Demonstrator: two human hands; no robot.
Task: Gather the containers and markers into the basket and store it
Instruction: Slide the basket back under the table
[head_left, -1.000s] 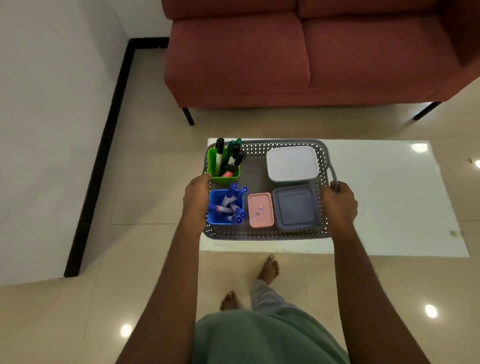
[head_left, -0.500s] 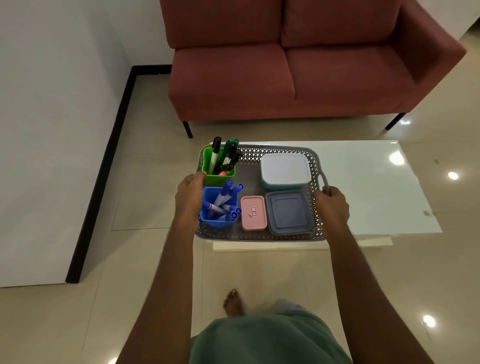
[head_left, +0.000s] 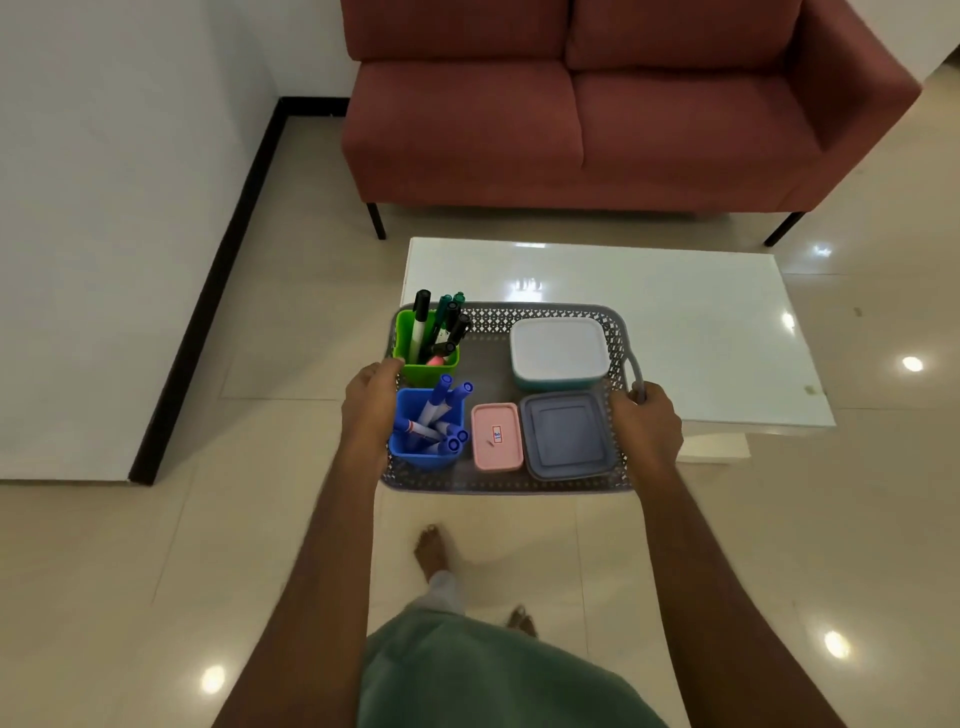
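Glossy white table (head_left: 675, 317), perforated rectangular basket (head_left: 519, 315)

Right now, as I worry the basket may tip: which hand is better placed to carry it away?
Probably right: the right hand curls round the basket handle, plainly seen. The left hand grips the opposite side by the blue cup, its hold hidden.

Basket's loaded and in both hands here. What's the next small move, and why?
Probably carry the basket level, clear of the table: left hand and right hand grip its ends, the green cup, blue cup and three lidded containers sit inside. Where it gets stored is out of view.
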